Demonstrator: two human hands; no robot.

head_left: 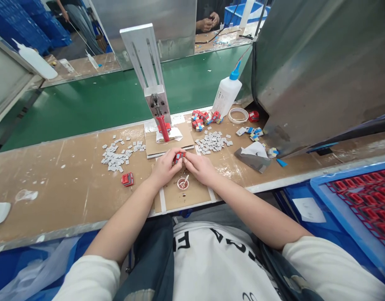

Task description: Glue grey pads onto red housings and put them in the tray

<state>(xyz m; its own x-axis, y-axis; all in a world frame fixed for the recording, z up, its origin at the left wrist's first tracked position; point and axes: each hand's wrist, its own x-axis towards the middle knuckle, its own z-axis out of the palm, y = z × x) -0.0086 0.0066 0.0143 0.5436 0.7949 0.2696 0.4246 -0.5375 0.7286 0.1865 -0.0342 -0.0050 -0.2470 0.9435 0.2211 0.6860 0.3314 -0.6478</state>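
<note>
Between my two hands, in front of the clamp press, is a small red and blue-grey block. My left hand is closed round its left side. The fingertips of my right hand pinch its right side. Just below stands a small round cup of reddish contents with a white stick in it. Loose grey tiles lie in a left pile and a right pile. A single red block sits left of my left forearm. Several red blocks are grouped beyond the right pile.
A metal press with a red handle stands behind my hands. To the right are a white bottle, a tape roll and a metal scoop. A blue tray holds red parts. Another person's hands show beyond the green belt.
</note>
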